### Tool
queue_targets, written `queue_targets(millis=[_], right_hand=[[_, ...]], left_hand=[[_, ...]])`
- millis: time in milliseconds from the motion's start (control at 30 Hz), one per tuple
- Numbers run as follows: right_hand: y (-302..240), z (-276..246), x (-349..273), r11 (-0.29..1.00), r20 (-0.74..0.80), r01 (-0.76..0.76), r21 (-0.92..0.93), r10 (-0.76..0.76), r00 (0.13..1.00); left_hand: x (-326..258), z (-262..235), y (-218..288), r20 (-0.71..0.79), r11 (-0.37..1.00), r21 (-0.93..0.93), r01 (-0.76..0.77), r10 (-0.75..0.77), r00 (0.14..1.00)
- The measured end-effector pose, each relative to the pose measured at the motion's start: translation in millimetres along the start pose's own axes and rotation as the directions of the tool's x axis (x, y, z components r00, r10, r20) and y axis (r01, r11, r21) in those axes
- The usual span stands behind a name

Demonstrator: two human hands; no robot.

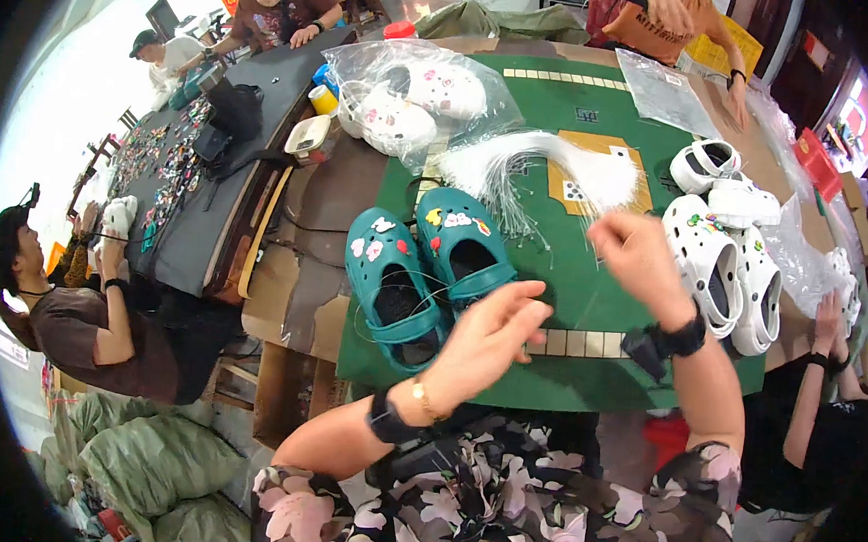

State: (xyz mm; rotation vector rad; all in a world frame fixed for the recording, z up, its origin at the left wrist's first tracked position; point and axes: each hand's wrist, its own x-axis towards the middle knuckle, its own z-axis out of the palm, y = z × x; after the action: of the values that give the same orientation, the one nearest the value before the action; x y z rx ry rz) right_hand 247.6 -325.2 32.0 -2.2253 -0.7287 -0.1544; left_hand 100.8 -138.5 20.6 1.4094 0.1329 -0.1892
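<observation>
A pair of teal clogs [456,218] with colourful charms stands side by side on the green table mat [570,288]. A thin clear plastic loop runs around their straps. My left hand [494,335] is beside the right clog's heel strap, fingers stretched forward and apart; nothing shows in it. My right hand [636,257] hovers over the mat with fingers curled together, near the ends of a bundle of white plastic ties [493,171]. Whatever it may hold is too small to see.
White clogs [702,251] and smaller white clogs [706,166] stand at right. Bagged white clogs [398,122] lie at back left, near a plastic tub [309,139]. A clear bag [664,92] lies at back right. Other people work around; another table [205,239] holds loose charms.
</observation>
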Motion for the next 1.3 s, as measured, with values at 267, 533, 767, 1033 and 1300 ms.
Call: queue_targets(millis=[267, 533, 767, 1033, 1300], right_hand=[[-34, 1, -55, 0.999, 0.563, 0.003, -0.049, 0.025, 0.826], [52, 61, 40, 0.95, 0.362, -0.314, -0.002, 0.293, 0.885], [73, 154, 97, 0.951, 0.35, -0.24, -0.197, 0.297, 0.889], [70, 164, 106, 0.941, 0.23, -0.258, -0.22, 0.307, 0.923], [101, 139, 111, 0.862, 0.032, -0.372, -0.344, 0.407, 0.913]], left_hand=[[45, 29, -47, 0.011, 0.824, -0.535, 0.186, -0.214, 0.977], [37, 35, -49, 0.051, 0.76, -0.607, 0.234, -0.257, 0.965], [16, 20, -47, 0.216, 0.862, -0.406, 0.303, -0.232, 0.948], [-20, 0, -52, 0.164, 0.955, 0.287, -0.073, 0.027, 0.986], [-60, 15, -23, 0.576, 0.837, 0.41, -0.363, 0.071, 0.814]])
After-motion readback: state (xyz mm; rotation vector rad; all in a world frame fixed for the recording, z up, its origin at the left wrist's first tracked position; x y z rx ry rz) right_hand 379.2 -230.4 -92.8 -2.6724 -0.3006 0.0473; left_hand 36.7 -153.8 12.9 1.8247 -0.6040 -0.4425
